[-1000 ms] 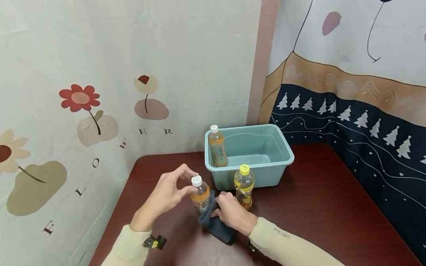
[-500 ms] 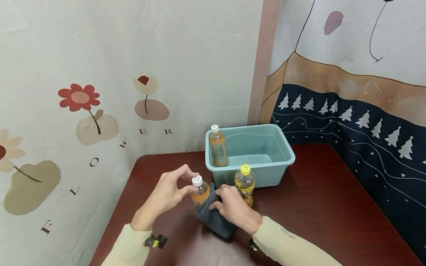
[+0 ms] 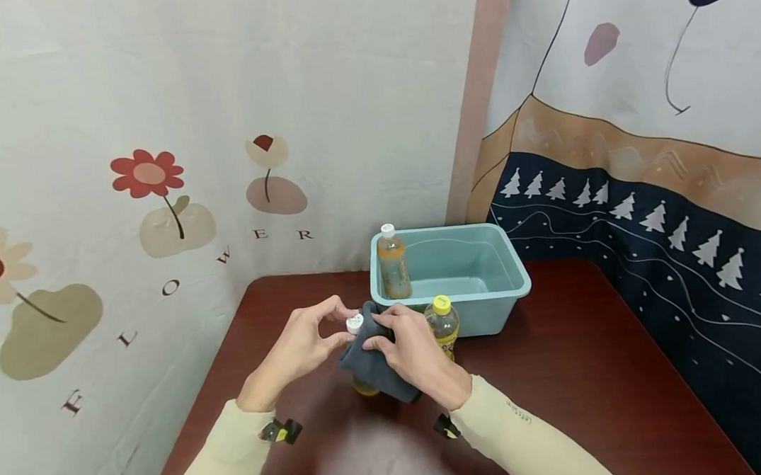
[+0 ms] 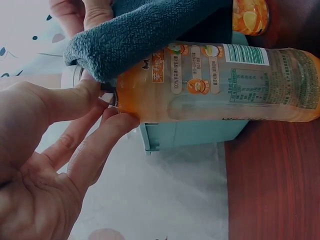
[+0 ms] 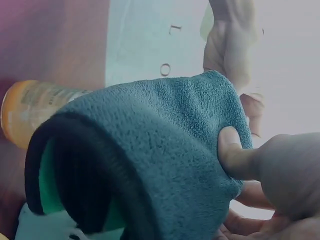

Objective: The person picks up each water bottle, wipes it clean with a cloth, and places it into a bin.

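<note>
A clear bottle (image 4: pixel 200 102) with orange bands and a white cap (image 3: pixel 354 324) stands on the table. My left hand (image 3: pixel 302 343) pinches it at the neck, just under the cap, between thumb and fingers. In my right hand (image 3: pixel 420 349) is a dark blue-grey towel (image 3: pixel 373 355), pinched with the thumb on top and draped along the bottle's right side up to the neck. From the head view the towel hides most of the bottle's body. The right wrist view shows the bottle's orange base (image 5: pixel 20 112) beyond the towel's hanging fold.
Behind the hands, a light blue bin (image 3: pixel 486 314) has another white-capped bottle (image 3: pixel 394 269) upright at its left end. A yellow-capped bottle (image 3: pixel 444 323) stands before the bin, close beside my right hand. Printed cloth walls (image 3: pixel 348 90) border the table (image 3: pixel 584 370).
My right hand has slid the towel up the bottle from its lower body to the neck, covering more of it. The left hand keeps its pinch near the cap.
</note>
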A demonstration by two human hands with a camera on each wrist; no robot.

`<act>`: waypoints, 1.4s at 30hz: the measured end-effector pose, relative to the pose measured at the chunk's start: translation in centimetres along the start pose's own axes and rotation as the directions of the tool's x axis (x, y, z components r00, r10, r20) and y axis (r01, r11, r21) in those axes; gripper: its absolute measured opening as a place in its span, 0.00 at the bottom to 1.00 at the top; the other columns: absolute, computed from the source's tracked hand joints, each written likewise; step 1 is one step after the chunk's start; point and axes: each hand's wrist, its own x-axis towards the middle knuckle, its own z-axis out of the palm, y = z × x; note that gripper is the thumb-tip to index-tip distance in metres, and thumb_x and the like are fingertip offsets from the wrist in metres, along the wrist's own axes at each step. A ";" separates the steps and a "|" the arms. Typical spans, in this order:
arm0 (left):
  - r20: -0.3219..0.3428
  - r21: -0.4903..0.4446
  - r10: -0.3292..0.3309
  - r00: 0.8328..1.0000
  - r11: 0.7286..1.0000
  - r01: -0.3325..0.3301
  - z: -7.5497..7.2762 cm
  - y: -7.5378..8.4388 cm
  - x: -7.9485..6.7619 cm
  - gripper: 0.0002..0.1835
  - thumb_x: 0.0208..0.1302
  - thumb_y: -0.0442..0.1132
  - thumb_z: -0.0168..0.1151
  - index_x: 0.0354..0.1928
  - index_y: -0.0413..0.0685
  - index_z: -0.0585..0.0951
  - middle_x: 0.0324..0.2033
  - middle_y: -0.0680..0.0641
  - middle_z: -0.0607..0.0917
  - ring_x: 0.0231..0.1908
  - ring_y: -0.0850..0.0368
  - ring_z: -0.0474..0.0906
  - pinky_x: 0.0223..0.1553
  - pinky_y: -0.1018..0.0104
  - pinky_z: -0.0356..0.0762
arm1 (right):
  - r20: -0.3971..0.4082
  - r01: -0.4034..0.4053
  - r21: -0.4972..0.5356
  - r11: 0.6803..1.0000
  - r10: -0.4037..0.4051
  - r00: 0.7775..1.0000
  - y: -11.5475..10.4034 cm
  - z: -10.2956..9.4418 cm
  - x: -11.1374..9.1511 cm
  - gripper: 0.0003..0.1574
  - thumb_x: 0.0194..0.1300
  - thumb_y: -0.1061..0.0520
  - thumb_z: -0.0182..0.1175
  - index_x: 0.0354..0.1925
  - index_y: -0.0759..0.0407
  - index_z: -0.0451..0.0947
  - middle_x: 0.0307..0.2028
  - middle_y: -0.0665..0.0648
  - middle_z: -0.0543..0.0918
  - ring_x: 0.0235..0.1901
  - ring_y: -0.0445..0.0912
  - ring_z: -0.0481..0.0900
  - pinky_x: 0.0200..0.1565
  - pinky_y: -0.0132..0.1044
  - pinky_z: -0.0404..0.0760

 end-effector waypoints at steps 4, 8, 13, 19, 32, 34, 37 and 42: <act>0.014 -0.005 -0.005 1.000 1.000 0.005 0.1 -0.2 -0.1 0.20 0.64 0.33 0.90 0.48 0.60 0.87 0.53 0.57 0.98 0.51 0.56 0.94 0.56 0.54 0.93 | 0.032 0.001 -0.040 0.999 0.000 1.000 0.0 0.3 -0.2 0.39 0.72 0.49 0.84 0.71 0.69 0.87 0.59 0.64 0.90 0.58 0.57 0.92 0.57 0.49 0.95; 0.009 -0.017 -0.014 1.000 1.000 0.014 0.0 -0.3 -0.1 0.20 0.64 0.34 0.90 0.47 0.61 0.86 0.54 0.56 0.98 0.52 0.55 0.94 0.56 0.52 0.94 | 0.052 0.007 -0.057 0.998 -0.004 0.999 0.0 0.5 -0.2 0.47 0.70 0.46 0.84 0.75 0.69 0.83 0.62 0.64 0.88 0.58 0.55 0.90 0.58 0.48 0.95; 0.012 -0.033 -0.012 1.000 0.999 0.012 0.2 -0.3 0.0 0.19 0.64 0.36 0.90 0.46 0.60 0.86 0.55 0.56 0.99 0.52 0.55 0.94 0.55 0.54 0.93 | 0.045 -0.011 -0.049 0.999 0.013 0.999 0.9 0.6 -0.7 0.44 0.69 0.49 0.85 0.73 0.71 0.85 0.55 0.64 0.88 0.52 0.54 0.92 0.54 0.46 0.95; 0.007 -0.030 -0.015 1.000 0.999 0.015 0.2 -0.1 0.0 0.19 0.64 0.37 0.90 0.46 0.61 0.86 0.55 0.56 0.99 0.52 0.53 0.94 0.53 0.60 0.90 | 0.063 0.018 -0.094 0.995 -0.012 0.998 3.7 2.1 -1.5 0.26 0.63 0.51 0.89 0.54 0.66 0.97 0.41 0.58 0.89 0.41 0.48 0.90 0.43 0.36 0.93; 0.015 -0.036 -0.031 0.999 0.999 0.031 0.3 0.2 -0.2 0.19 0.64 0.36 0.90 0.47 0.60 0.85 0.54 0.58 0.98 0.52 0.57 0.93 0.57 0.53 0.92 | 0.199 -0.035 -0.181 0.983 0.072 0.977 6.6 5.7 -3.3 0.13 0.65 0.54 0.88 0.43 0.60 0.99 0.35 0.56 0.88 0.40 0.51 0.91 0.38 0.35 0.88; 0.018 -0.032 -0.038 0.999 0.999 0.039 0.3 0.2 -0.3 0.19 0.65 0.37 0.89 0.46 0.61 0.85 0.55 0.58 0.98 0.52 0.57 0.93 0.57 0.53 0.91 | 0.203 -0.049 -0.163 0.985 0.082 0.976 6.6 5.8 -3.3 0.12 0.66 0.55 0.88 0.44 0.59 0.99 0.35 0.56 0.88 0.40 0.50 0.90 0.38 0.34 0.87; 0.019 -0.028 -0.042 0.999 0.999 0.043 0.2 0.2 -0.4 0.19 0.65 0.36 0.89 0.46 0.61 0.85 0.55 0.57 0.98 0.53 0.57 0.93 0.57 0.55 0.91 | 0.207 -0.067 -0.140 0.988 0.096 0.974 6.4 5.8 -3.3 0.10 0.67 0.55 0.87 0.44 0.58 0.99 0.36 0.56 0.89 0.42 0.49 0.90 0.40 0.32 0.86; 0.003 -0.027 -0.021 1.000 0.999 0.021 0.2 0.3 -0.3 0.18 0.65 0.37 0.89 0.46 0.61 0.86 0.55 0.56 0.99 0.52 0.57 0.94 0.57 0.54 0.92 | 0.169 -0.065 -0.121 0.991 0.085 0.982 6.0 5.3 -3.0 0.10 0.65 0.55 0.88 0.43 0.56 1.00 0.36 0.54 0.89 0.42 0.48 0.90 0.40 0.32 0.87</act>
